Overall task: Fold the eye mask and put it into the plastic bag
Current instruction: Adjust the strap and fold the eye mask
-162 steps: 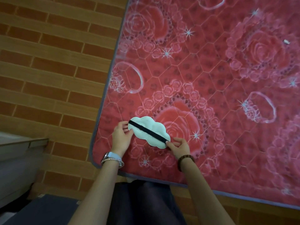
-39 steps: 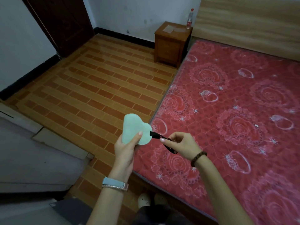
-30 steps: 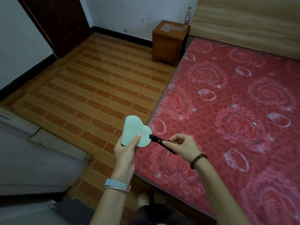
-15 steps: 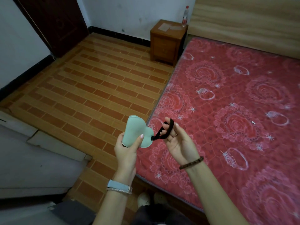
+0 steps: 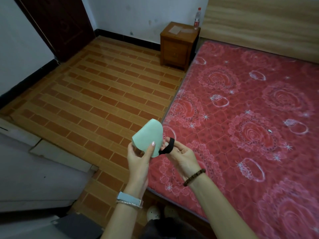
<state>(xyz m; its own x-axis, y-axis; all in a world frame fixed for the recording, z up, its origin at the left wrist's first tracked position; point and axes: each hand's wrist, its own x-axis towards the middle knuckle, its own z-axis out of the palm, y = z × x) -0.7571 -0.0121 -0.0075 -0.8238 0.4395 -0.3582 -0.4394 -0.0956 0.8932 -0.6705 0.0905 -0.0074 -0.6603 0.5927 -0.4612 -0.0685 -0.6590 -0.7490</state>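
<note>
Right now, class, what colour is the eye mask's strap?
Black strap, clearest in the head view.

This is a bedroom in a home. A big bed (image 5: 250, 126) with a red flowery cover fills the 3 o'clock side, a small wooden night table (image 5: 177, 44) stands at 12 o'clock, and a dark door (image 5: 57, 26) is at 10 o'clock

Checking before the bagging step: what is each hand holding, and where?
Left hand pinches the folded eye mask at its lower edge; right hand has the black strap looped around its fingers.
</note>
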